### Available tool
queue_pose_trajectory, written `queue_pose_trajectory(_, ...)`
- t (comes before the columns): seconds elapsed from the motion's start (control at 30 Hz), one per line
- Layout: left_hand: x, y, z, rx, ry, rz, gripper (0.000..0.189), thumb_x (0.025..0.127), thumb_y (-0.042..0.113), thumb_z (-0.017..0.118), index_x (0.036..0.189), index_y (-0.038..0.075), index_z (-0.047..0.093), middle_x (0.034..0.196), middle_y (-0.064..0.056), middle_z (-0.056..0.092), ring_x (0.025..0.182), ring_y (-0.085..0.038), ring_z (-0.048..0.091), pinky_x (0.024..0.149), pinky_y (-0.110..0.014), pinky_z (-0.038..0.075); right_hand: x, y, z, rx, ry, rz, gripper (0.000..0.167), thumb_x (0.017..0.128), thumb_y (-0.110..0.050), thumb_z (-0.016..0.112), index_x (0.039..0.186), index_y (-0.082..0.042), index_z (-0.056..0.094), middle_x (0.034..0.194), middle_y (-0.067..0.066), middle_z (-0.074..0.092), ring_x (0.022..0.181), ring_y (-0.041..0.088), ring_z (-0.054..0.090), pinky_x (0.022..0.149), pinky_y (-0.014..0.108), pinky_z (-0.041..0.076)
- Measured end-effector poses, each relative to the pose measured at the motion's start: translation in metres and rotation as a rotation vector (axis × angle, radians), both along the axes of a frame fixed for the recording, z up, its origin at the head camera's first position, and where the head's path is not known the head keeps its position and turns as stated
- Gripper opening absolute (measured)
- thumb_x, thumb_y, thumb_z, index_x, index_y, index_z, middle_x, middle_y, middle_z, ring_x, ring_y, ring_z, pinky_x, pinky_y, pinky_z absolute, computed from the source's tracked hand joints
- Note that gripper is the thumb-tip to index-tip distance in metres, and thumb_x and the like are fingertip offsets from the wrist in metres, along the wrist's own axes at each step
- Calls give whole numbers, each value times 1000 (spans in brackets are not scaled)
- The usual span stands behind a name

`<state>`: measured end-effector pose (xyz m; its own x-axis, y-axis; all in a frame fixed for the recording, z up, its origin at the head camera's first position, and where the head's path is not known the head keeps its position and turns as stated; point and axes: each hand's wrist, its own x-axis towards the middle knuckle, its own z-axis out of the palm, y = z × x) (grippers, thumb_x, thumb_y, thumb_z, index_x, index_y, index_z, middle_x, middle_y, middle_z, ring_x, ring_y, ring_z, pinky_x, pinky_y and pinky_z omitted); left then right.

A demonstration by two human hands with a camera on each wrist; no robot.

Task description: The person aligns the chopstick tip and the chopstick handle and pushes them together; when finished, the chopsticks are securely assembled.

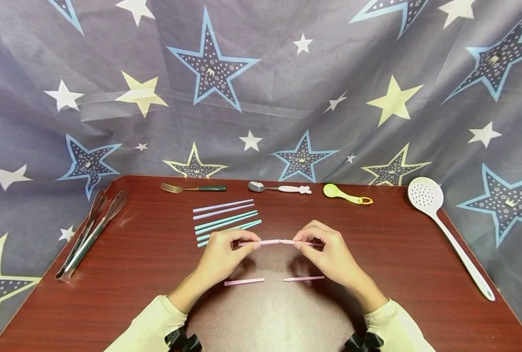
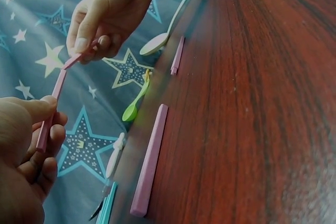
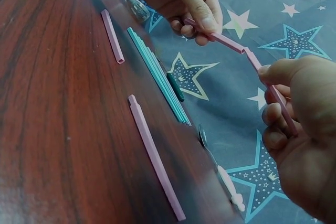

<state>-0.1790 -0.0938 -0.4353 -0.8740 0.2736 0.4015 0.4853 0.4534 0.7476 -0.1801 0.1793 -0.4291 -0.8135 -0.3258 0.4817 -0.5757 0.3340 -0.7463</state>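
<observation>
Over the middle of the table, my left hand (image 1: 225, 252) pinches a pink chopstick half (image 1: 269, 242) between thumb and fingers. Facing it, my right hand (image 1: 329, 252) pinches another pink chopstick half (image 1: 287, 241). Their inner ends meet at a slight angle in the right wrist view, where the left piece (image 3: 227, 42) shows an open end against the tip of the right piece (image 3: 253, 61). Two more pink halves lie on the table nearer me: a left one (image 1: 244, 282) with a hollow end (image 3: 121, 61), and a right one (image 1: 304, 278) with a narrower tip.
Behind my left hand lie purple chopsticks (image 1: 223, 209) and several teal chopsticks (image 1: 226, 222). Along the back edge are a fork (image 1: 193, 188), a spoon (image 1: 280, 188) and a yellow-green measuring spoon (image 1: 346, 195). Tongs (image 1: 91, 234) lie far left, a white skimmer (image 1: 452, 234) far right.
</observation>
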Motion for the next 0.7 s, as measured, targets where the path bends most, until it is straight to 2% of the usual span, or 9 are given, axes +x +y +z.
queue_pose_trajectory(0.3,0,0,1,1,-2,0,5,90,19,81,94,22,80,82,10,73,64,-1,52,58,-20,45,1,2,-1,7,-3,6,10,90,-4,78,91,-14,76,85,-5,66,78,5,59,68,17,50)
queue_pose_trajectory(0.53,1,0,2,-6,-15,3,3,91,23,80,94,21,80,84,10,74,64,-2,52,58,-20,45,0,7,2,7,19,-19,10,89,-3,79,91,-13,77,87,-5,67,78,5,59,67,19,50)
queue_pose_trajectory(0.7,1,1,2,-2,-17,1,3,91,22,81,94,21,80,84,10,74,65,-2,53,59,-20,46,0,5,2,16,15,-4,15,89,-4,79,92,-19,76,87,-8,66,79,5,59,69,17,50)
